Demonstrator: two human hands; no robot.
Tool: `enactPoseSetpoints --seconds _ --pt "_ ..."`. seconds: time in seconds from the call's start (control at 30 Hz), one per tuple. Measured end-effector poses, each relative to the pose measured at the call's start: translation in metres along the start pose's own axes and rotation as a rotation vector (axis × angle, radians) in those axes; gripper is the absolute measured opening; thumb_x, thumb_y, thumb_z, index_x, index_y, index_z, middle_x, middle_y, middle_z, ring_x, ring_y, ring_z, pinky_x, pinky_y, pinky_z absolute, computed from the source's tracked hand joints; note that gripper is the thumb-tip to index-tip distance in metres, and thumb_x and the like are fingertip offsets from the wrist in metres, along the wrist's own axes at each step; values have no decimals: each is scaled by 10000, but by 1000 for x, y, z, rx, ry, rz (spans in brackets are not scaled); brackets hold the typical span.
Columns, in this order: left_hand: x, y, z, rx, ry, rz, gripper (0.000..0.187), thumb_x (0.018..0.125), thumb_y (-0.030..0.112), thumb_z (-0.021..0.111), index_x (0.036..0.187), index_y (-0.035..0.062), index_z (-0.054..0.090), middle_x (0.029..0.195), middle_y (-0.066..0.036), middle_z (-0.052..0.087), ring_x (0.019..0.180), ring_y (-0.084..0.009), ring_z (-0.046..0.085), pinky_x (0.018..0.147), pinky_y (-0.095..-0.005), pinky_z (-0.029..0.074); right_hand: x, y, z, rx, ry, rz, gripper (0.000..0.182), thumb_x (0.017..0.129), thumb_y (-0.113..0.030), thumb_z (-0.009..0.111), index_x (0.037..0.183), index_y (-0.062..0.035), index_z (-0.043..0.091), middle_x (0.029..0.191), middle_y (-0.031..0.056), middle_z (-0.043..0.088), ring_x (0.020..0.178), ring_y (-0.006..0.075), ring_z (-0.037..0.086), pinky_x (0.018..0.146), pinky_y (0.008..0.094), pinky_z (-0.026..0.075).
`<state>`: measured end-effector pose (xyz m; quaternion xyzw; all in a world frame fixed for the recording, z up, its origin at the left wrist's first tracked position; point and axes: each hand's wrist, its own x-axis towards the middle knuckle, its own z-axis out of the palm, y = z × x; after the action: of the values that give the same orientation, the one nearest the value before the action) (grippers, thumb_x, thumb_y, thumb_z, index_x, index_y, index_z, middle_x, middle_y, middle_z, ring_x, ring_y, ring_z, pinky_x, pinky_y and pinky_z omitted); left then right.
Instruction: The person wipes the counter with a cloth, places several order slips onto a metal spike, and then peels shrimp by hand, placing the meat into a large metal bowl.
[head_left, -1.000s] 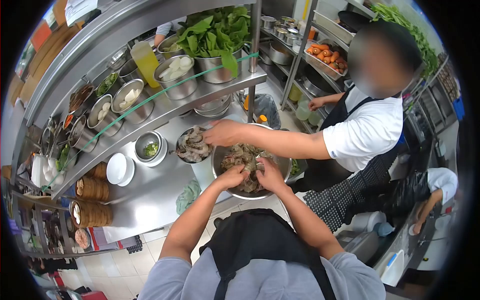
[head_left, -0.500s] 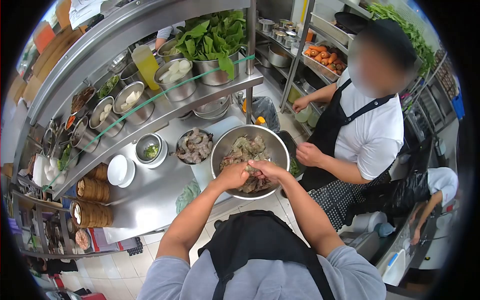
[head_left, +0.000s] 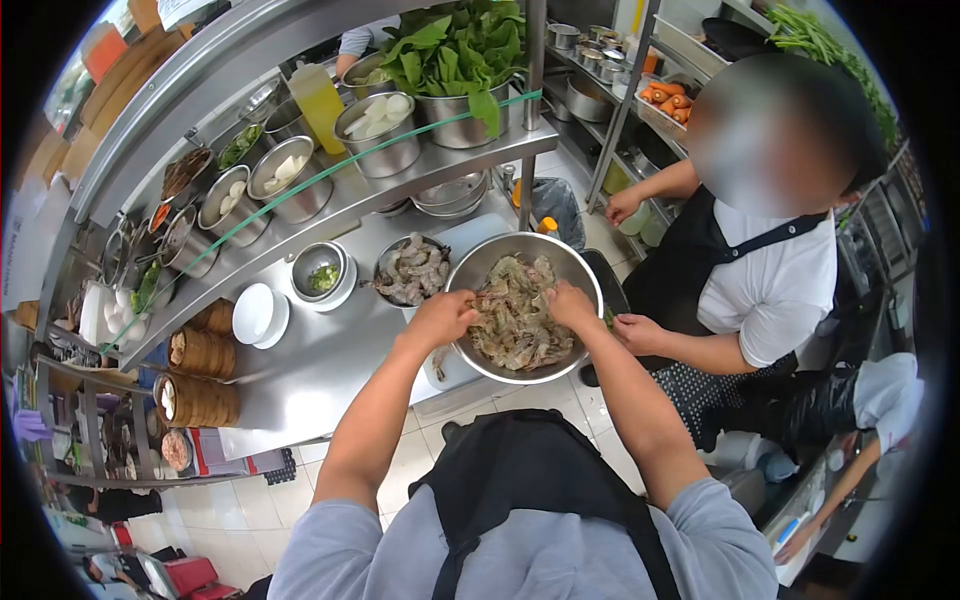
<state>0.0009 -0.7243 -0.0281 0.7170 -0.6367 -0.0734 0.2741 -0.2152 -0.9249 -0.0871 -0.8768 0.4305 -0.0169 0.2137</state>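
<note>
A large steel bowl (head_left: 594,290) holds a heap of raw, unpeeled shrimp (head_left: 518,325). My left hand (head_left: 446,318) is over the bowl's left rim, fingers curled together at the heap's edge; what they pinch is hidden. On the right side of the bowl, my right hand (head_left: 571,304) is closed with its fingertips on a shrimp. Left of the big bowl stands a smaller steel bowl (head_left: 412,270) of grey peeled shrimp. A loose piece that looks like shrimp (head_left: 438,364) lies below my left hand, on the pale board (head_left: 462,372).
A co-worker (head_left: 765,255) stands close on the right, one hand (head_left: 640,334) near the bowl. Above the counter (head_left: 310,375), a steel shelf (head_left: 400,185) carries several ingredient pots. White bowls (head_left: 260,317) and bamboo steamers (head_left: 200,400) stand to the left.
My hands were together over the middle of the shrimp. They have moved apart, left hand to the left rim and right hand to the right side. The view has shifted slightly.
</note>
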Motion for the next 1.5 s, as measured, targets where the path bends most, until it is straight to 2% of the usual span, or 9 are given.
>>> enactPoseSetpoints --seconds 0.17,0.37,0.53,0.7,0.9,0.97,1.17,1.37,1.5 --pt "-45 -21 6 354 -447 -597 194 842 156 584 939 33 700 899 -199 707 851 -394 690 769 -476 557 7 -15 8 -130 -141 66 318 949 -257 503 1108 -19 640 1142 255 665 1072 412 653 914 552 486" --pt "-89 -41 73 331 -260 -441 276 821 194 612 1050 44 654 1064 -195 640 941 -405 670 762 -509 560 30 -41 20 -201 -454 64 377 916 -279 564 1204 -60 667 1261 187 645 1192 357 604 1012 549 412" --pt "-101 -58 67 114 -127 -463 271 774 173 621 984 3 607 919 -223 676 855 -425 677 760 -496 561 3 -72 -41 -21 -142 -310 437 904 -364 615 1152 -6 658 1172 240 653 1109 383 624 955 467 473" --pt "-94 -77 2 -91 183 -575 288 752 193 696 954 29 573 785 -193 659 782 -391 668 710 -480 530 -31 -112 -90 195 -93 -365 397 934 -344 596 1105 11 641 1062 251 664 1014 398 639 892 457 489" --pt "-42 -115 -78 -289 535 -602 244 788 160 721 945 36 582 794 -181 666 793 -383 672 708 -472 534 -44 -92 -50 589 -68 -240 289 1003 -272 548 1090 -6 619 896 109 656 789 220 651 758 341 509" --pt "-35 -155 -53 -129 428 -582 250 794 182 731 949 41 596 852 -174 668 827 -370 675 724 -470 535 -51 -66 -11 1078 -189 76 267 1012 -270 542 1134 -39 597 855 39 610 720 140 625 683 301 500" --pt "-26 -152 -56 97 191 -671 288 806 260 755 983 69 631 1052 -137 646 929 -357 669 781 -466 543 -109 -59 11 940 -5 299 181 1019 -204 494 1039 -31 542 815 56 585 684 143 613 661 292 500" --pt "-24 -158 -52 65 172 -671 340 791 285 780 1005 77 617 1026 -127 629 935 -354 663 792 -464 539 -119 -82 -8 812 320 -48 241 1042 -191 467 1135 14 552 911 77 649 901 145 610 813 289 484" --pt "-28 -163 -48 18 154 -671 342 765 246 804 983 75 602 1002 -125 623 918 -357 644 789 -466 519 -93 -60 -4 879 253 -73 263 1050 -218 468 1148 7 562 951 68 663 895 137 607 829 291 485"
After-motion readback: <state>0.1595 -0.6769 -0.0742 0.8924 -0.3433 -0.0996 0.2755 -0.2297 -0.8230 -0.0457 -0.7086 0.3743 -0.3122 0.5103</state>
